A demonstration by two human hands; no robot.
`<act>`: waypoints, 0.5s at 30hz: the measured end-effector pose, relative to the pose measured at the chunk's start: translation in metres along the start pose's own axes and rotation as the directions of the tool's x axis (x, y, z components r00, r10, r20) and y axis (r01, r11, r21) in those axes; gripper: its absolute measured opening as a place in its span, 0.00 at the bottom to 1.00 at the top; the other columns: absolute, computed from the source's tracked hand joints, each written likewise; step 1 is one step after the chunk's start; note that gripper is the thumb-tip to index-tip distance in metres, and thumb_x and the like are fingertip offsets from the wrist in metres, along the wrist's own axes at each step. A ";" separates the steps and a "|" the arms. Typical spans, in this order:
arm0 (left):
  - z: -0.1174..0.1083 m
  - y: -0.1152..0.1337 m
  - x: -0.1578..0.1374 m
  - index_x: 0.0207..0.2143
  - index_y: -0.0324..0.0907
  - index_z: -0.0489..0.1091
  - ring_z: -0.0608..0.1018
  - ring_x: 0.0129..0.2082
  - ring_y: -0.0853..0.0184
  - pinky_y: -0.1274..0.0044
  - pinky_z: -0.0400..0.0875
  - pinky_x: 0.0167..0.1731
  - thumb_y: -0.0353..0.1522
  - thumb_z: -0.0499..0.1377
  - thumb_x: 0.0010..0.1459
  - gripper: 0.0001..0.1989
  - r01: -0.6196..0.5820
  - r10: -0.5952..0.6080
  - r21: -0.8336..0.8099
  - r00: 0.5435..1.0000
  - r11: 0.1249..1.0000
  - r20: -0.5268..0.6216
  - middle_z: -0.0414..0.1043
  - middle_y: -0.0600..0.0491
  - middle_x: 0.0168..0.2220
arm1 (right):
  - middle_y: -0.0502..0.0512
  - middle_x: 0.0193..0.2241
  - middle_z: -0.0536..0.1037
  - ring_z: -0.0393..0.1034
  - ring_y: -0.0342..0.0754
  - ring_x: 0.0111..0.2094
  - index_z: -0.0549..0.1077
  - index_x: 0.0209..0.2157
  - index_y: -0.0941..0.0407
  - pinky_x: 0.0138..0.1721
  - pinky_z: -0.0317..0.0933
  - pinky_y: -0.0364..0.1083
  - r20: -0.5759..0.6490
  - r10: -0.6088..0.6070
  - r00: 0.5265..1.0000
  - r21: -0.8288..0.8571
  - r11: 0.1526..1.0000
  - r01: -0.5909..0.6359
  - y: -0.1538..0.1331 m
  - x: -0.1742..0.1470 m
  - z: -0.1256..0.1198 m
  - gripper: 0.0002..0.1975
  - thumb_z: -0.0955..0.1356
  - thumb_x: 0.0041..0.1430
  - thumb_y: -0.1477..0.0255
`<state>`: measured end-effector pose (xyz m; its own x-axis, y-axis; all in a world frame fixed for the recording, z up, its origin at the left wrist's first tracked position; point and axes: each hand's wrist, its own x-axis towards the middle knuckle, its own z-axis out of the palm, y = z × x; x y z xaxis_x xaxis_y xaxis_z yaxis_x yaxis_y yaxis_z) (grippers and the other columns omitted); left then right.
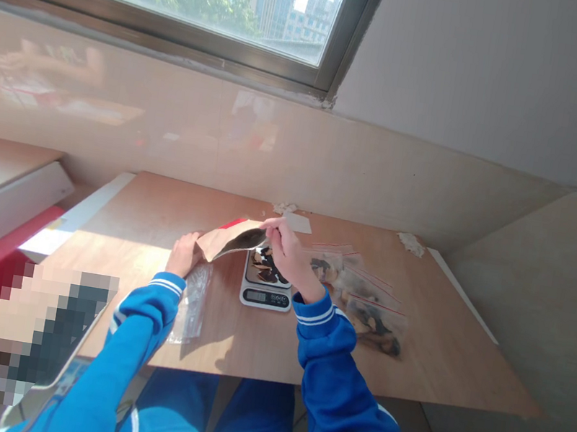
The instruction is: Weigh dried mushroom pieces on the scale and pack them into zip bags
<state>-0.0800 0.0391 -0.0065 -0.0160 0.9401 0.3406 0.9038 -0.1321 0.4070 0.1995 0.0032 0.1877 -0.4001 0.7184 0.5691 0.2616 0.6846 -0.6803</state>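
My left hand [184,254] is closed on the left end of a brown paper pouch [222,236]. The pouch's mouth gapes toward me and shows a dark inside. My right hand [287,254] grips the pouch's other end with its fingers, above a white digital kitchen scale [265,300]. Dark and tan dried pieces [264,271] lie on the scale's pan, partly hidden by the pouch and my right hand. Under and beside my left wrist lie clear plastic bags [190,310].
Several zip bags [373,321] with similar dried pieces overlap to the right of the scale. A white paper [297,223] and crumpled white scraps [409,244] lie toward the wall. The wooden table's front edge [263,378] runs close to my lap.
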 end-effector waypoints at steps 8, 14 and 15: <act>-0.005 0.004 -0.001 0.52 0.39 0.66 0.72 0.48 0.56 0.68 0.65 0.47 0.24 0.51 0.54 0.22 -0.015 0.015 -0.059 1.000 0.998 0.004 0.71 0.43 0.48 | 0.51 0.39 0.80 0.73 0.45 0.44 0.75 0.35 0.54 0.49 0.62 0.46 0.233 -0.095 0.968 -0.097 0.988 0.120 0.009 0.006 0.005 0.16 0.59 0.64 0.81; -0.002 0.002 -0.001 0.51 0.39 0.66 0.71 0.48 0.56 0.68 0.65 0.48 0.25 0.51 0.52 0.23 -0.029 0.029 -0.101 1.000 0.994 -0.004 0.71 0.44 0.49 | 0.52 0.39 0.80 0.75 0.47 0.41 0.77 0.40 0.54 0.45 0.65 0.45 0.364 0.110 0.925 -0.366 0.930 0.034 0.014 0.006 0.009 0.18 0.60 0.60 0.84; -0.001 0.002 -0.001 0.51 0.39 0.66 0.71 0.48 0.56 0.68 0.65 0.48 0.25 0.51 0.52 0.23 -0.030 0.030 -0.109 1.000 0.994 -0.008 0.71 0.44 0.49 | 0.53 0.40 0.80 0.75 0.48 0.41 0.77 0.40 0.54 0.46 0.65 0.46 0.375 0.127 0.918 -0.399 0.916 0.037 0.017 0.006 0.012 0.17 0.61 0.60 0.84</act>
<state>-0.0791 0.0375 -0.0049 0.0075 0.9331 0.3594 0.8520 -0.1941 0.4862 0.1906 0.0174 0.1739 -0.6639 0.7001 0.2630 0.5754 0.7028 -0.4184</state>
